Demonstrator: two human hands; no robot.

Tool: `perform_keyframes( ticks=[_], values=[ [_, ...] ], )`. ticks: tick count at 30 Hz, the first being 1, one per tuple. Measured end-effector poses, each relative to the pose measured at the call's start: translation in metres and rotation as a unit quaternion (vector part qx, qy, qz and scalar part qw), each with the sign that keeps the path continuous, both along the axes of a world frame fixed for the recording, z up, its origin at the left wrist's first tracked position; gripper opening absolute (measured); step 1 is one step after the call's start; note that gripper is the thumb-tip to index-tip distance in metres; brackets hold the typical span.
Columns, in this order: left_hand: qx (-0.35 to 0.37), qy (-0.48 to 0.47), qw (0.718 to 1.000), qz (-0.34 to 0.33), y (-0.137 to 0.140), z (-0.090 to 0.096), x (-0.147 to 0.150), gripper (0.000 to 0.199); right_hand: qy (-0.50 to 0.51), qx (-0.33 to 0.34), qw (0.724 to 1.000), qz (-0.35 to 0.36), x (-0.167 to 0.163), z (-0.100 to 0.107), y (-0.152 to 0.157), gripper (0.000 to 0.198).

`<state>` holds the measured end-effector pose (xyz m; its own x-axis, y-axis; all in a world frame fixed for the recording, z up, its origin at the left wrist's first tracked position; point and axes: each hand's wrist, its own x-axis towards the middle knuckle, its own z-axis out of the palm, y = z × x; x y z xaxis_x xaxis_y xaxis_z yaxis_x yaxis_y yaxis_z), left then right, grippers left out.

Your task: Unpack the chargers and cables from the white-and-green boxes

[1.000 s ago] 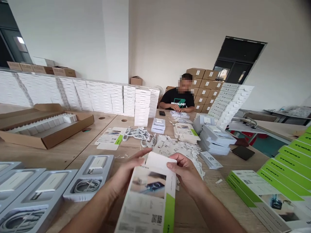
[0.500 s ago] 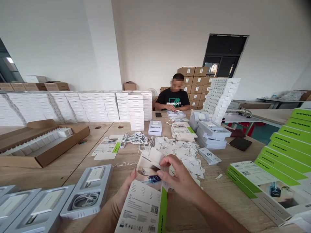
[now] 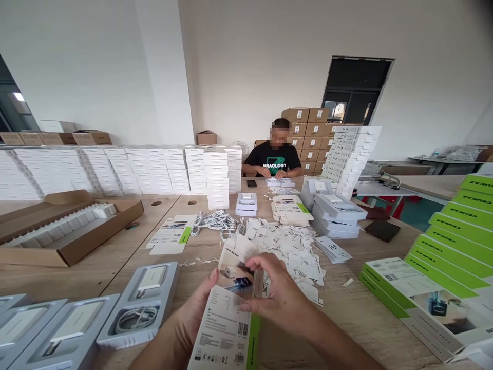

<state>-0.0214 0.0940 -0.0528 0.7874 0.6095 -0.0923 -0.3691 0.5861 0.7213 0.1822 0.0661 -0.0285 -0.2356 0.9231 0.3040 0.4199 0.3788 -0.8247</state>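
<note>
A white and green printed carton (image 3: 223, 324) is tilted up in front of me, with its far end flap raised. My left hand (image 3: 194, 303) grips its left edge, thumb lying on the printed face. My right hand (image 3: 275, 290) curls over the right side, its index finger near the upper part and its thumb on the printed face. What the carton holds, if anything, is hidden. Just beyond it spreads a heap of small white paper pieces (image 3: 285, 246). To the left lies a grey tray (image 3: 165, 303) holding a white charger (image 3: 152, 280) and a coiled cable (image 3: 136, 319).
More trays (image 3: 77, 329) line the near left, below an open brown box (image 3: 88, 239). Green-sided cartons (image 3: 454, 241) are stacked at right. Flat cartons (image 3: 169, 234), bundled cables (image 3: 215, 221) and stacked trays (image 3: 335, 216) lie farther back. A co-worker (image 3: 271, 154) sits across the table.
My right hand has shifted slightly along the carton, its thumb lower and its fingers more spread across the right side. The carton has turned a little. My left hand keeps its hold.
</note>
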Motion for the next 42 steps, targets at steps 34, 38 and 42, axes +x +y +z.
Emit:
perform_keyframes(
  ticks=[34, 38, 42],
  values=[
    [0.275, 0.274, 0.890, 0.239, 0.009, 0.015, 0.000, 0.042, 0.179, -0.126, 0.973, 0.069, 0.006, -0.019, 0.021, 0.045],
    [0.332, 0.304, 0.849, 0.276, 0.014, 0.014, -0.003, 0.047, 0.206, -0.157, 0.965, 0.038, 0.000, -0.029, 0.023, 0.045],
    [0.301, 0.275, 0.824, 0.392, 0.012, 0.021, -0.001, 0.091, 0.224, -0.159, 0.961, 0.010, 0.004, -0.029, 0.026, 0.048]
  ],
)
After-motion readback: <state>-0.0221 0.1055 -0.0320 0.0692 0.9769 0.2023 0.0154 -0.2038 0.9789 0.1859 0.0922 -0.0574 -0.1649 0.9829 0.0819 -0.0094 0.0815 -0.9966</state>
